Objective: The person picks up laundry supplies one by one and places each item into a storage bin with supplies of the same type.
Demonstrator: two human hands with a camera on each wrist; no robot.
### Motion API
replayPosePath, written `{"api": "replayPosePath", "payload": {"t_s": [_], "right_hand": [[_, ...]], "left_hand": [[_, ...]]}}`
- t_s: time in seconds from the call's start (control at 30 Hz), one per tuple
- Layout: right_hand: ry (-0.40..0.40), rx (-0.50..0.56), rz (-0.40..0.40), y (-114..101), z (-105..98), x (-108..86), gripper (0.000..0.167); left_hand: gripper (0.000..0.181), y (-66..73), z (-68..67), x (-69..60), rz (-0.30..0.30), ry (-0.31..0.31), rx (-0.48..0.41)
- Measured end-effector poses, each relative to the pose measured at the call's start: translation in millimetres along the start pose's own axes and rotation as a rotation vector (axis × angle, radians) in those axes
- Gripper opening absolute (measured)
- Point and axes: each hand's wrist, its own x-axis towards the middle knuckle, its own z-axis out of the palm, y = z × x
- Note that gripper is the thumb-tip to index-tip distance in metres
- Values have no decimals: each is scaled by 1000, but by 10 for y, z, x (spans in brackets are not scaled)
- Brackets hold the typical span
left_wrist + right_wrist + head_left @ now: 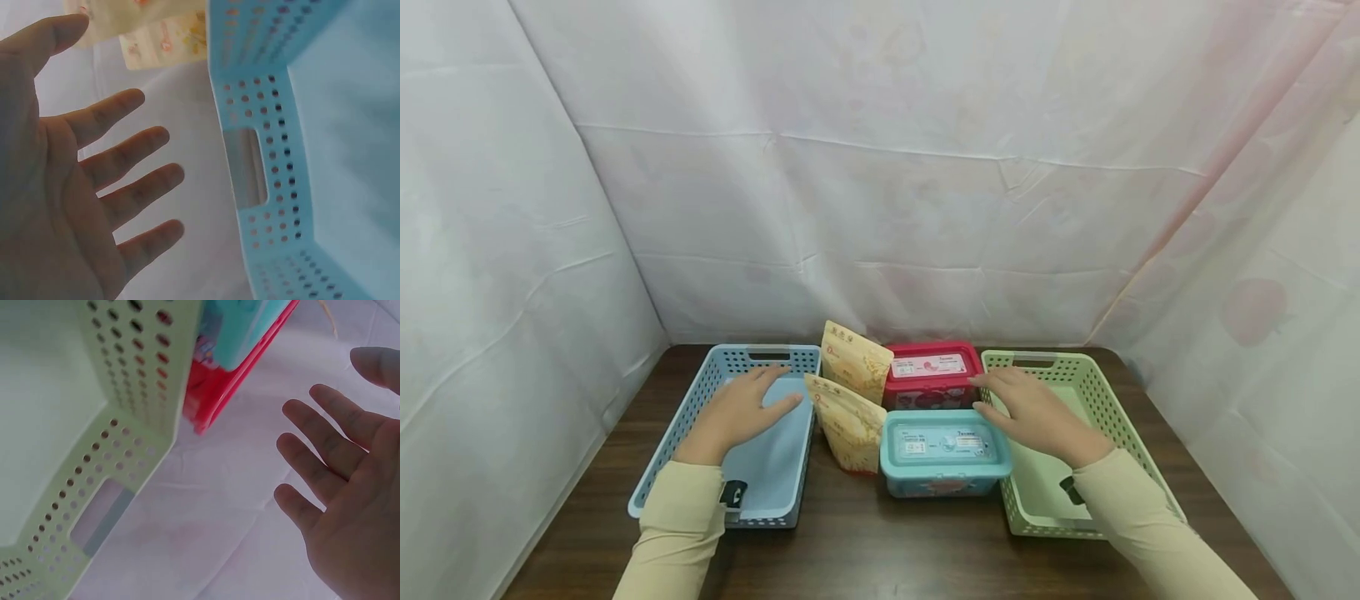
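The left hand (741,414) hovers over the blue basket (760,518), fingers spread and holding nothing; in the left wrist view the hand (81,169) shows an open palm beside the basket (253,156). Over the left part of the green basket (1060,529) is the right hand (1037,412), its fingers extended toward the red box (936,367) and teal box (946,450). The right wrist view shows that hand (350,469) empty, apart from the green basket (125,450). Two yellow pouches (856,362) (847,425) stand between the blue basket and the boxes.
A dark wooden table (880,550) carries everything. Pale fabric (880,208) hangs behind it and on both sides. The red box sits behind the teal one, and a basket flanks the group on each side.
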Motion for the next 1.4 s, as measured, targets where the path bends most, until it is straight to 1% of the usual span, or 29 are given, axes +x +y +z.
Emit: {"api": "replayPosePath", "payload": {"t_s": [0.1,0.2,0.37,0.47,0.7,0.83,1.07,1.17,1.4], "right_hand": [[6,24,-21,-55,22,17,42],[4,37,-31,-110,38,30,42],[-23,43,-45,-203,65,60,42],[-24,45,-78,-271,88,99,41],[-32,91,-149,-473,150,229,39],[-57,119,-160,-581,187,281,39],[-96,143,-161,-717,233,333,41],[-118,156,-163,-776,246,355,42],[-141,173,-167,-893,294,428,38]], "left_hand": [[67,29,1,2,10,-41,-98],[65,49,-4,6,22,-57,-157],[62,68,-3,27,34,-62,-197],[61,74,14,51,31,-70,-228],[61,102,35,88,13,-100,-300],[61,121,44,102,11,-115,-320],[59,158,64,123,25,-118,-323],[57,173,79,133,6,-116,-338],[58,169,122,162,-84,-99,-381]]}}
